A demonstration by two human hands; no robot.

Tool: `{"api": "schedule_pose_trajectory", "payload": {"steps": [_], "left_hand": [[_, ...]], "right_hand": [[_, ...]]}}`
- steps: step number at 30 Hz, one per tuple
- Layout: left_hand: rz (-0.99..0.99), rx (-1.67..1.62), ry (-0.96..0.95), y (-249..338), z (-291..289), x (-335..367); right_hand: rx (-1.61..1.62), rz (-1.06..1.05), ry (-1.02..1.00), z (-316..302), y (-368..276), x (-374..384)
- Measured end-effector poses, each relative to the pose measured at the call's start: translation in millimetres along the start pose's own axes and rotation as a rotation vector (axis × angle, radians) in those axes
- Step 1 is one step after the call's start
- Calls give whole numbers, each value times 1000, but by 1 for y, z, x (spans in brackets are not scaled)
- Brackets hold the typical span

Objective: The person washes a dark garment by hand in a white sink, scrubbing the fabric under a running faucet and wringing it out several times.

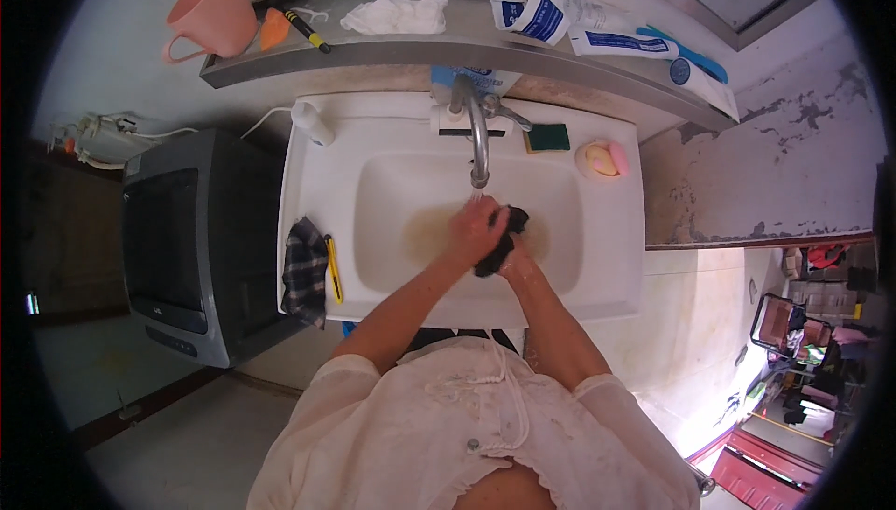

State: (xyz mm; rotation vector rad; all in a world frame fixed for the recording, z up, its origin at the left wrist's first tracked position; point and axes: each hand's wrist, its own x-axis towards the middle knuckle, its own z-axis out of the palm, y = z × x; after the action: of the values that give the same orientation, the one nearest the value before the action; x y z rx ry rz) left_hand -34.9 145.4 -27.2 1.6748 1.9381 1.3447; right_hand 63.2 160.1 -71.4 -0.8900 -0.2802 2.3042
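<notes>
Under the chrome faucet (pixel 479 151), water falls onto my hands over the white sink (pixel 378 221). A dark, wet-looking cloth (pixel 507 247) is bunched between them; its exact kind does not show. My left hand (pixel 477 227) closes on the cloth's upper left side, its fingers somewhat blurred. From the other side my right hand (pixel 511 265) grips the same cloth, with most of its fingers hidden behind the dark fabric. Brownish water (pixel 425 233) lies in the basin below.
Along the rim are a white bottle (pixel 312 125), a green sponge (pixel 547 139), a soap dish (pixel 602 161), a checked cloth (pixel 305 272) and a yellow utility knife (pixel 333 269). A shelf above holds a pink mug (pixel 213 13) and several tubes. A grey washing machine (pixel 201 249) stands left.
</notes>
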Motion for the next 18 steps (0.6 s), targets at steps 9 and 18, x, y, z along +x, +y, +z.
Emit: {"api": "schedule_pose_trajectory", "payload": {"steps": [9,18], "left_hand": [[-461,-371,266,-133,-38,-1],[-506,-114,-49,-155,-48,-64]], "right_hand": [[-559,-454,372,-18,-108,3],[-1873,-532,237,-87,3,24]]}}
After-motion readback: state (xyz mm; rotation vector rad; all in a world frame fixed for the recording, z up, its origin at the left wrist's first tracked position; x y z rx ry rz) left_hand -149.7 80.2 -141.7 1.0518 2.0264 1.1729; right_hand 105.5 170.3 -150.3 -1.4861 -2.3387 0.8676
